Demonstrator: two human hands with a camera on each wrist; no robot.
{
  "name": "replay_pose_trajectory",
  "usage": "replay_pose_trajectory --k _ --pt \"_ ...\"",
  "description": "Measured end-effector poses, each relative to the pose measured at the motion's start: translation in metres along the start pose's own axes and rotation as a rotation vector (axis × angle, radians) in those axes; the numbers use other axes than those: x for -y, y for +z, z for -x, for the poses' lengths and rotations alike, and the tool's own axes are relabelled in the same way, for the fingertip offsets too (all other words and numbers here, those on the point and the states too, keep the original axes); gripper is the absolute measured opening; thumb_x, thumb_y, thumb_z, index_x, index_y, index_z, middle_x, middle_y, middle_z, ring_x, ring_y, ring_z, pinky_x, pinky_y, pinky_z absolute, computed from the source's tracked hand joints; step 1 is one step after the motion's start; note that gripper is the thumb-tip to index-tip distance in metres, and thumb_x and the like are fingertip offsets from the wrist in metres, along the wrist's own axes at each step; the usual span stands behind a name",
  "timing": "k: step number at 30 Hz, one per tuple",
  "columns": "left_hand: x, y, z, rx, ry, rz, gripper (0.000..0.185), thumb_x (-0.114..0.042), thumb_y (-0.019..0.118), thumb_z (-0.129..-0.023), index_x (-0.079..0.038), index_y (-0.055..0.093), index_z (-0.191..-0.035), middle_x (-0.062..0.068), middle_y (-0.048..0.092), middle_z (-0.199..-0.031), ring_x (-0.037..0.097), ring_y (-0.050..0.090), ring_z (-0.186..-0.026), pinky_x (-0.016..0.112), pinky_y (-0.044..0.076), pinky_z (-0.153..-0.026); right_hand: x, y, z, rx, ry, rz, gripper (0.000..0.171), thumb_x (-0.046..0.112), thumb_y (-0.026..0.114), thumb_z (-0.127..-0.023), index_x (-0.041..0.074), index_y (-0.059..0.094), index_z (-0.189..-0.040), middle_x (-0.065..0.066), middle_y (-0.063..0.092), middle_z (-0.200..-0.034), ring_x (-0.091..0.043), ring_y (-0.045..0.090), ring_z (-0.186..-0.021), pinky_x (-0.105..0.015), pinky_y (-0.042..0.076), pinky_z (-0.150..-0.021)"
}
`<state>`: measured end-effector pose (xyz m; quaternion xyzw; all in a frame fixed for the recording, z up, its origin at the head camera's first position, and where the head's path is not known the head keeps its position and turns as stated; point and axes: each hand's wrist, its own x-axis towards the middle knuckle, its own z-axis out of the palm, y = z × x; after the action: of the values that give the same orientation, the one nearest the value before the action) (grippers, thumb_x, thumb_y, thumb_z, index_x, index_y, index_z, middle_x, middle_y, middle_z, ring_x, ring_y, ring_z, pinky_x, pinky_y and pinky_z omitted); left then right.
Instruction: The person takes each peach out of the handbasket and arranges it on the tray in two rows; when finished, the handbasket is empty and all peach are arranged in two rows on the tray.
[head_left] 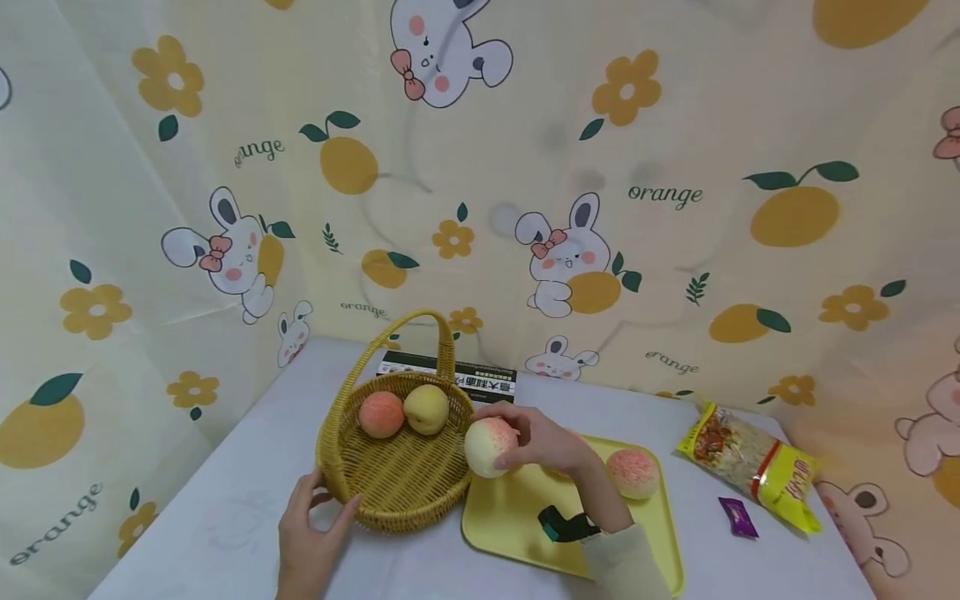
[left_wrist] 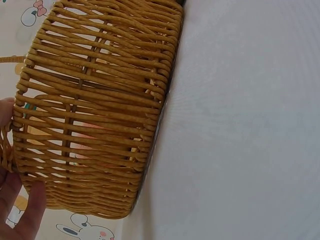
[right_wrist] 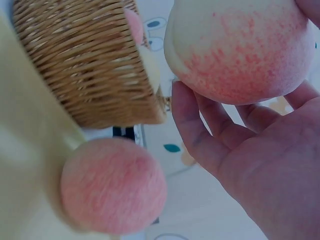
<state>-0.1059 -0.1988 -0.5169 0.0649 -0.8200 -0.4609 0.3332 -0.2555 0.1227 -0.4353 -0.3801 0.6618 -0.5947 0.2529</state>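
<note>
A pale peach with a pink blush is gripped in my right hand, at the right rim of a woven basket. The right wrist view shows the fingers curled round this peach. My left hand holds the basket by its near left rim, close to the foot of the handle. Within the basket, a pink peach and a yellow fruit lie side by side at the back. On the yellow tray rests another pink peach; my right wrist partly hides one more.
To the right of the tray lie a yellow snack bag and a small purple packet. Behind the basket sits a black-and-white box. A printed cloth hangs at the back of the white table.
</note>
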Motion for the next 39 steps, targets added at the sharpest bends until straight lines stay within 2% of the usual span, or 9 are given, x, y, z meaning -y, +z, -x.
replay_pose_trajectory --k 5,10,16,19,28,33,39 --pt "0.002 -0.001 0.001 -0.013 0.031 0.008 0.055 0.000 0.086 -0.075 -0.003 0.060 -0.124 -0.006 0.060 -0.106 0.005 0.054 -0.100 0.012 0.049 -0.083 -0.007 0.003 0.017 -0.002 -0.019 0.052 0.068 0.019 0.081 -0.085 -0.005 0.048 -0.139 -0.019 0.048 -0.138 -0.030 0.055 -0.114 -0.039 0.054 -0.093" --pt "0.003 -0.001 0.001 -0.016 0.047 0.013 0.055 -0.001 0.086 -0.076 -0.003 0.060 -0.125 -0.006 0.060 -0.106 0.005 0.054 -0.100 0.012 0.049 -0.082 -0.016 0.008 0.033 -0.029 -0.016 0.086 0.064 0.020 0.081 -0.085 0.001 0.052 -0.139 -0.019 0.047 -0.141 -0.026 0.056 -0.116 -0.035 0.053 -0.096" --pt "0.004 -0.001 0.000 -0.020 0.066 0.023 0.054 -0.001 0.086 -0.076 -0.003 0.061 -0.124 -0.005 0.061 -0.106 0.006 0.054 -0.099 0.012 0.049 -0.082 -0.031 0.014 0.044 -0.020 0.011 0.046 0.067 0.015 0.079 -0.083 -0.002 0.049 -0.141 -0.031 0.045 -0.142 -0.023 0.054 -0.121 -0.032 0.050 -0.100" --pt "0.004 -0.001 0.000 -0.016 0.056 0.022 0.054 -0.001 0.086 -0.076 -0.003 0.061 -0.124 -0.006 0.061 -0.106 0.006 0.054 -0.099 0.011 0.049 -0.082 -0.041 0.017 0.048 -0.021 0.055 0.019 0.072 0.015 0.080 -0.082 -0.003 0.046 -0.143 -0.029 0.043 -0.146 -0.021 0.053 -0.123 -0.030 0.049 -0.101" --pt "0.001 0.001 0.001 -0.003 0.020 0.007 0.056 -0.001 0.086 -0.076 -0.005 0.060 -0.125 -0.006 0.060 -0.107 0.005 0.053 -0.100 0.011 0.048 -0.082 -0.066 0.024 0.054 -0.020 0.091 0.031 0.076 0.010 0.080 -0.077 0.000 0.045 -0.144 -0.023 0.044 -0.147 -0.022 0.053 -0.121 -0.027 0.046 -0.102" --pt "0.001 0.001 0.001 -0.003 0.017 0.007 0.056 -0.001 0.086 -0.076 -0.005 0.060 -0.125 -0.006 0.060 -0.107 0.005 0.053 -0.100 0.014 0.050 -0.081 -0.071 0.025 0.054 -0.004 0.091 0.019 0.076 0.006 0.078 -0.077 0.003 0.044 -0.145 -0.024 0.042 -0.148 -0.022 0.051 -0.124 -0.026 0.043 -0.104" --pt "0.000 0.001 0.001 -0.005 0.012 -0.003 0.056 -0.002 0.086 -0.076 -0.005 0.061 -0.125 -0.006 0.060 -0.106 0.005 0.053 -0.099 0.015 0.051 -0.080 -0.071 0.026 0.054 0.023 0.080 0.012 0.077 0.002 0.076 -0.077 0.000 0.041 -0.146 -0.025 0.040 -0.148 -0.023 0.049 -0.125 -0.028 0.044 -0.104"
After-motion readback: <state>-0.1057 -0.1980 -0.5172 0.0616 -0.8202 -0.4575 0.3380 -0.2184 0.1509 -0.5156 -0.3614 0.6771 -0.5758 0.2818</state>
